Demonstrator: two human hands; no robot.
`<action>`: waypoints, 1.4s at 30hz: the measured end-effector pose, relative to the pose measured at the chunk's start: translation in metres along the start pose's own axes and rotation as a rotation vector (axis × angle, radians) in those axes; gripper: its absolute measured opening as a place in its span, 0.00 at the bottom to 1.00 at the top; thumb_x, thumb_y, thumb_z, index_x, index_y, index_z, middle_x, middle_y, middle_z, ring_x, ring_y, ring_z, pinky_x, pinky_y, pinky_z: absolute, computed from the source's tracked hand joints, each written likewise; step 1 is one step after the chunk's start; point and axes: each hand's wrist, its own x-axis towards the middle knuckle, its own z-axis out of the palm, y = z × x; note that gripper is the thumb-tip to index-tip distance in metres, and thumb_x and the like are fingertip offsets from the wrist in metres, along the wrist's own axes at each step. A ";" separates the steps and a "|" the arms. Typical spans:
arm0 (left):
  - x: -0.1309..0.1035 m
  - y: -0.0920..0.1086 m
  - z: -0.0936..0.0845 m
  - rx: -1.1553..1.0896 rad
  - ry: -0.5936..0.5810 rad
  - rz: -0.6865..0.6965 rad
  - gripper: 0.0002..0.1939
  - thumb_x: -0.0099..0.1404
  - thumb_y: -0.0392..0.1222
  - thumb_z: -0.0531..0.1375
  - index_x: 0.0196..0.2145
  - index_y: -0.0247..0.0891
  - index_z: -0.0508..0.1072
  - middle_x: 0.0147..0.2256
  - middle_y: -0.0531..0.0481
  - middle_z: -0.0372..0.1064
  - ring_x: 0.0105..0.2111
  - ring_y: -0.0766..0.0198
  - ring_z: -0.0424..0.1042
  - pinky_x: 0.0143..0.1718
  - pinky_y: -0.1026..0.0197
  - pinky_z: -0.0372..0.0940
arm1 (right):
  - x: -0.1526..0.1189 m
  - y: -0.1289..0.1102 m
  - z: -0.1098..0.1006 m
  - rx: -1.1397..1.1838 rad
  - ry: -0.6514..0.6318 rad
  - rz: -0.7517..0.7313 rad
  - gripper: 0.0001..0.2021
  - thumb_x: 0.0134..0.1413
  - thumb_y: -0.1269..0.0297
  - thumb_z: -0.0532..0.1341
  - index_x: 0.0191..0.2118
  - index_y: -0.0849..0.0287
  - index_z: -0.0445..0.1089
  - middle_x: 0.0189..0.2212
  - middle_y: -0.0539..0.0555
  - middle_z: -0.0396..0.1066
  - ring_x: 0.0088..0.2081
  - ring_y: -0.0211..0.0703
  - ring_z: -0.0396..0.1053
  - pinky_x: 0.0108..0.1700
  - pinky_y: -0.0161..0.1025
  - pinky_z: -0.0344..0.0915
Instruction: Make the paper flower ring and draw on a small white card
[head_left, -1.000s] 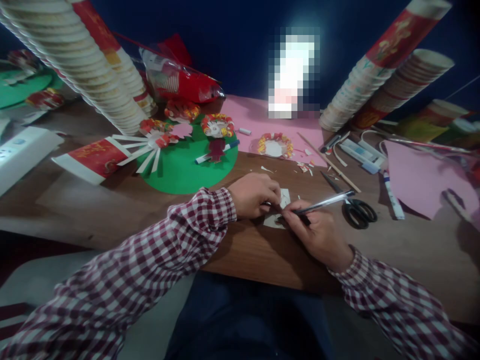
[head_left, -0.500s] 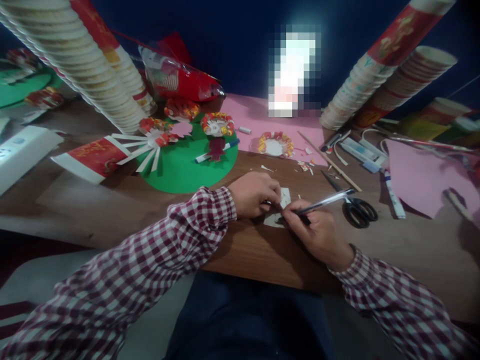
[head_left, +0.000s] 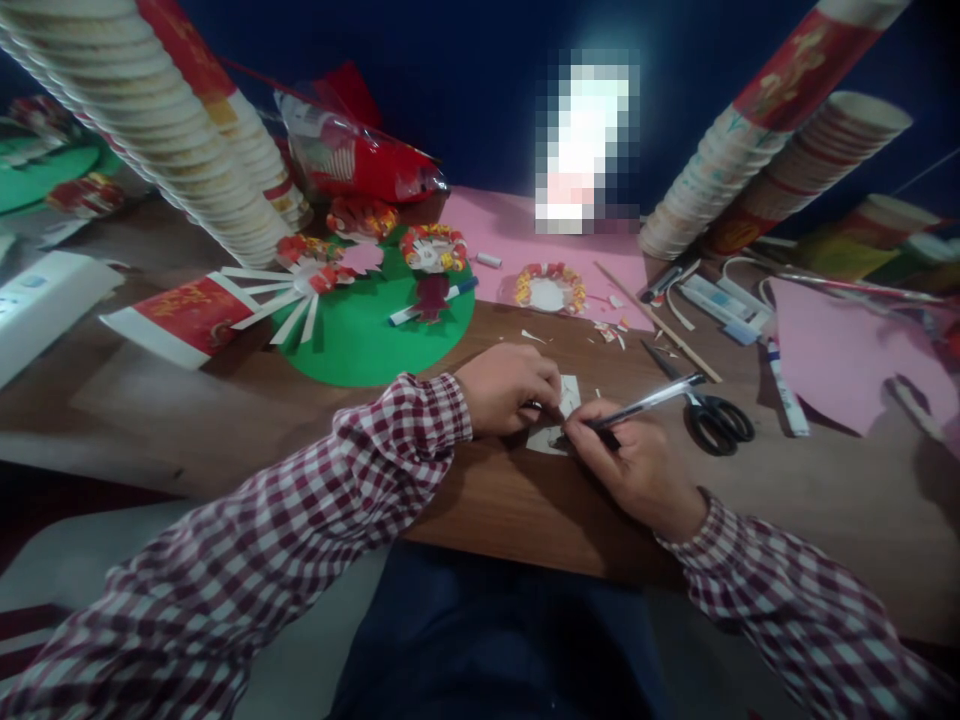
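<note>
A small white paper with dark marks lies on the wooden table near its front edge. My right hand is closed around a clear pen, whose lower end points down to the paper. Bent fingers of my left hand rest at the paper's left side, close to my right fingertips; whatever they may hold is hidden. Black-handled scissors lie just right of the pen. White and coloured scraps are scattered behind my hands.
A green disc with paper-cup crafts lies left of centre. Pink paper spreads behind. Tall stacks of paper cups stand left and right. At the right are a wooden stick and a white marker.
The upper end of the pen has tilted slightly to the left and up. Both hands stay in nearly the same place.
</note>
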 end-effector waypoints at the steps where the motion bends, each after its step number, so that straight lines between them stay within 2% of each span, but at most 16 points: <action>1: 0.000 0.000 0.000 0.000 0.003 0.002 0.09 0.55 0.32 0.59 0.31 0.40 0.77 0.36 0.51 0.74 0.36 0.62 0.68 0.38 0.59 0.59 | 0.000 0.000 0.000 0.002 0.001 -0.001 0.08 0.61 0.64 0.54 0.32 0.58 0.67 0.27 0.49 0.70 0.29 0.37 0.68 0.34 0.33 0.61; 25: -0.001 0.001 0.000 -0.009 0.003 -0.009 0.10 0.54 0.31 0.58 0.31 0.41 0.77 0.36 0.51 0.74 0.36 0.62 0.69 0.39 0.59 0.60 | 0.001 0.000 -0.001 0.024 -0.005 -0.009 0.08 0.60 0.65 0.54 0.31 0.59 0.67 0.25 0.49 0.68 0.27 0.36 0.66 0.32 0.32 0.60; 30: 0.000 0.003 -0.003 -0.013 -0.014 -0.020 0.08 0.54 0.32 0.60 0.31 0.39 0.77 0.36 0.50 0.74 0.36 0.62 0.68 0.40 0.60 0.60 | 0.001 0.001 -0.003 0.009 0.054 0.046 0.09 0.61 0.64 0.54 0.31 0.58 0.67 0.23 0.48 0.67 0.26 0.36 0.65 0.31 0.32 0.59; 42: 0.000 0.004 -0.003 -0.005 -0.004 -0.017 0.07 0.54 0.32 0.61 0.31 0.39 0.77 0.35 0.51 0.74 0.35 0.63 0.68 0.39 0.59 0.60 | 0.002 0.000 0.001 -0.027 0.053 0.028 0.09 0.61 0.64 0.54 0.31 0.58 0.67 0.25 0.48 0.69 0.26 0.35 0.66 0.30 0.31 0.60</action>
